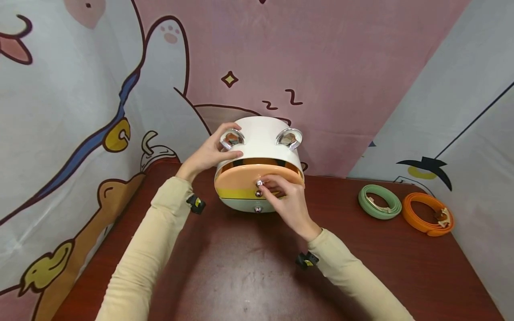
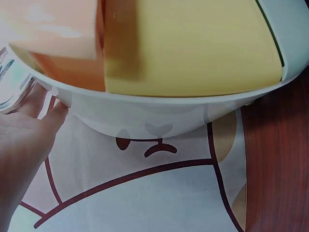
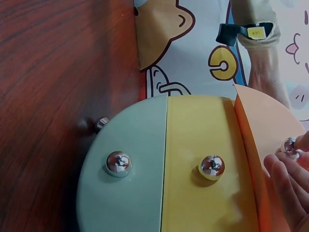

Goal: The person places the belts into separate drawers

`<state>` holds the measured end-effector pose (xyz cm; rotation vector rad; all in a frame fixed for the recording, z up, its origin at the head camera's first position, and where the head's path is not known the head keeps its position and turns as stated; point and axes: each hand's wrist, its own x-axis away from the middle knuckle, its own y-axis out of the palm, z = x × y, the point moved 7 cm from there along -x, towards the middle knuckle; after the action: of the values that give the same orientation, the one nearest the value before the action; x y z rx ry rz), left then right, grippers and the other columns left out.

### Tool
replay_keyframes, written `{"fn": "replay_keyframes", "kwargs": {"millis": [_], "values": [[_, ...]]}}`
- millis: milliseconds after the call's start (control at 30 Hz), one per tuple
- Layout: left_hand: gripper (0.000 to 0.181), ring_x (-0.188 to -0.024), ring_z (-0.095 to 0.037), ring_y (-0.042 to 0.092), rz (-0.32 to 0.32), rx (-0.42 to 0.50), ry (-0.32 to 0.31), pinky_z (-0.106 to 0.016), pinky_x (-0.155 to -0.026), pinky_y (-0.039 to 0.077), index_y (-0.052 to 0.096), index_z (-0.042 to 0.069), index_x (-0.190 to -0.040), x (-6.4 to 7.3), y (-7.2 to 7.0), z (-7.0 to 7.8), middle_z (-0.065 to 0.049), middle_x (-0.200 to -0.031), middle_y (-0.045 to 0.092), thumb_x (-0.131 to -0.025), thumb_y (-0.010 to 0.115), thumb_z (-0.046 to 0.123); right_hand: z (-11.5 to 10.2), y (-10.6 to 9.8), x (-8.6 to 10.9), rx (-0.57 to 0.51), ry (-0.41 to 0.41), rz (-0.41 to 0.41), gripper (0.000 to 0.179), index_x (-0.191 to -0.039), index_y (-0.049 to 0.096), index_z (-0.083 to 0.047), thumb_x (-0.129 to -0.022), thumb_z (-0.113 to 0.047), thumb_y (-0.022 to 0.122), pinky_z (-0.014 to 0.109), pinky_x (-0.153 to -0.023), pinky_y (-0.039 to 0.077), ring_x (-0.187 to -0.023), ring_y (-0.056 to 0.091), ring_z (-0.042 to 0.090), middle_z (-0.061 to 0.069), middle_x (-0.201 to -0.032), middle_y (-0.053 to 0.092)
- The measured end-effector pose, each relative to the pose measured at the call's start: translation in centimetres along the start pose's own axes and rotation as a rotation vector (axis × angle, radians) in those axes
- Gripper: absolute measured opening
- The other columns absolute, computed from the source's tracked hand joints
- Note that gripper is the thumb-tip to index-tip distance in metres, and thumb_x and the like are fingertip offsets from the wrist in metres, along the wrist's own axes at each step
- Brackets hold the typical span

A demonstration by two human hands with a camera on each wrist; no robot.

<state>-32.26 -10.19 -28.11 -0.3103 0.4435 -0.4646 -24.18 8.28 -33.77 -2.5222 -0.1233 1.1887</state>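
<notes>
A small white drawer cabinet (image 1: 261, 133) with two shiny silver ears and three stacked drawers stands on the table. Its top orange drawer (image 1: 241, 176) is pulled partly out; the yellow drawer (image 3: 207, 130) and green drawer (image 3: 133, 140) below are closed. My right hand (image 1: 291, 200) pinches the orange drawer's round silver knob (image 3: 289, 145) between thumb and fingers. My left hand (image 1: 209, 151) holds the cabinet's upper left side, thumb and fingers on either side of the left silver ear (image 1: 234, 138). The inside of the drawer is mostly hidden.
To the right on the dark red wooden table (image 1: 241, 276) lie a coiled green belt (image 1: 379, 202) and a coiled orange belt (image 1: 428, 214). A cartoon-printed cloth (image 1: 321, 80) rises behind the cabinet and along the sides.
</notes>
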Motion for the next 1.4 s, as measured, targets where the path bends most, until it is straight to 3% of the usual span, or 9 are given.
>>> {"fn": "replay_keyframes", "kwargs": {"millis": [233, 467, 767, 1133, 1400], "values": [[0.058, -0.092, -0.027, 0.048, 0.003, -0.004, -0.001, -0.028, -0.070, 0.043, 0.039, 0.000, -0.136, 0.0, 0.0, 0.0, -0.015, -0.125, 0.045, -0.087, 0.068, -0.003, 0.8, 0.0, -0.4, 0.016, 0.014, 0.013, 0.018, -0.101, 0.071, -0.005, -0.084, -0.003, 0.075, 0.027, -0.060, 0.054, -0.071, 0.069, 0.015, 0.004, -0.087, 0.072], [0.058, -0.084, -0.024, 0.047, 0.018, 0.007, 0.002, -0.027, -0.070, 0.043, 0.039, 0.000, -0.135, 0.0, -0.1, 0.0, -0.015, -0.126, 0.044, -0.086, 0.069, -0.004, -2.3, -0.3, -1.8, -0.001, 0.037, 0.023, 0.019, -0.097, 0.066, 0.010, -0.079, 0.014, 0.071, 0.042, -0.058, 0.055, -0.067, 0.068, 0.030, 0.019, -0.083, 0.069], [0.058, -0.074, -0.023, 0.048, 0.025, -0.007, -0.009, -0.028, -0.067, 0.043, 0.040, 0.003, -0.135, 0.0, -0.1, 0.0, -0.014, -0.122, 0.045, -0.086, 0.069, -0.003, -2.0, -0.1, -2.1, -0.027, 0.057, 0.015, 0.020, -0.100, 0.063, 0.012, -0.081, 0.014, 0.069, 0.042, -0.057, 0.054, -0.068, 0.068, 0.032, 0.022, -0.087, 0.069], [0.063, -0.086, -0.026, 0.056, 0.017, 0.042, -0.031, -0.031, -0.073, 0.048, 0.037, 0.003, -0.136, 0.0, 0.0, 0.1, -0.019, -0.119, 0.048, -0.084, 0.071, -0.005, -1.6, 0.2, -2.1, -0.105, 0.067, 0.005, 0.019, -0.102, 0.061, 0.013, -0.083, 0.015, 0.066, 0.041, -0.055, 0.054, -0.062, 0.066, 0.039, 0.025, -0.087, 0.068], [0.070, -0.102, -0.025, 0.050, 0.012, 0.062, -0.055, -0.040, -0.085, 0.044, 0.035, 0.001, -0.137, 0.0, 0.2, -0.1, -0.016, -0.125, 0.043, -0.080, 0.074, -0.006, -0.9, 0.2, -1.4, -0.190, 0.118, 0.004, 0.022, -0.107, 0.061, 0.013, -0.085, 0.015, 0.064, 0.043, -0.058, 0.054, -0.063, 0.065, 0.042, 0.027, -0.090, 0.067]]}}
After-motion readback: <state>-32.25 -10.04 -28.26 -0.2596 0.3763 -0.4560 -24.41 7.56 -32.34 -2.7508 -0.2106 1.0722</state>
